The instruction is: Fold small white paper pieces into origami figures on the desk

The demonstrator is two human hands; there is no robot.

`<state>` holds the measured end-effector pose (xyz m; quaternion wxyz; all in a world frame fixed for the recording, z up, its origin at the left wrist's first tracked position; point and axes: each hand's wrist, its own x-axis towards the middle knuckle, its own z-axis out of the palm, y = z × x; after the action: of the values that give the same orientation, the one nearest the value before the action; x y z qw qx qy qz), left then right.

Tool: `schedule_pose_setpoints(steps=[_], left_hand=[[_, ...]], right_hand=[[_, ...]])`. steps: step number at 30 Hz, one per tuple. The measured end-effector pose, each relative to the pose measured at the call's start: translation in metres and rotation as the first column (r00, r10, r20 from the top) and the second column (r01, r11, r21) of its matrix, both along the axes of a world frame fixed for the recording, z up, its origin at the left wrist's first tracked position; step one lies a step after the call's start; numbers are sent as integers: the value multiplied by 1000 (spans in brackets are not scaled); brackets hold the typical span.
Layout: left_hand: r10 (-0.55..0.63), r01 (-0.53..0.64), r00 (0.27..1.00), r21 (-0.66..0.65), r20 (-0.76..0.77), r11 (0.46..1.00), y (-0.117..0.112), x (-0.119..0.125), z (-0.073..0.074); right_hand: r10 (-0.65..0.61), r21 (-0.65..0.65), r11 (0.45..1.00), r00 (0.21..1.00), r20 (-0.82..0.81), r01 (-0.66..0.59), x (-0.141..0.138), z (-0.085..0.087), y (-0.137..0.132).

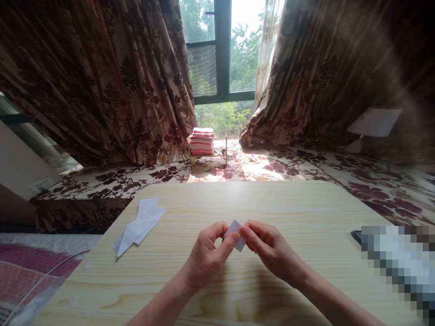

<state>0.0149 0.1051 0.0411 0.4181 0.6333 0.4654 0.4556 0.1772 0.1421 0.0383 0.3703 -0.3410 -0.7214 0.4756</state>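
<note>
A small folded piece of white paper (pixel 239 245) is held up above the wooden table (pixel 170 280), its top corner pointing away from me. My left hand (pixel 212 251) grips its left side, with the thumb lying across the front. On the right side, my right hand (pixel 268 249) pinches the paper between thumb and fingers. The fingertips behind the paper are partly hidden. Several folded white paper pieces (pixel 141 226) lie overlapping on the left part of the table.
Small paper scraps (pixel 87 266) lie near the table's left edge. A blurred-out device (pixel 397 267) rests at the right edge. Beyond the table, a stack of pink cloths (pixel 201 141) and a lamp (pixel 375 122) stand on the flowered ledge (pixel 163 172) below the window.
</note>
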Motion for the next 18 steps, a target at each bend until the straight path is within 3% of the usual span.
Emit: schedule_pose_setpoints(steps=[7, 13, 18], left_hand=[[39, -40, 999, -26, -26, 999, 3, -4, 4], [-47, 50, 998, -118, 29, 992, 8, -8, 12], [-36, 34, 999, -136, -11, 990, 9, -12, 14]], right_hand=[[-47, 139, 989, 997, 58, 39, 0, -2, 1], [-46, 161, 986, 996, 80, 33, 2, -3, 2], [-53, 142, 989, 996, 75, 41, 4, -2, 4]])
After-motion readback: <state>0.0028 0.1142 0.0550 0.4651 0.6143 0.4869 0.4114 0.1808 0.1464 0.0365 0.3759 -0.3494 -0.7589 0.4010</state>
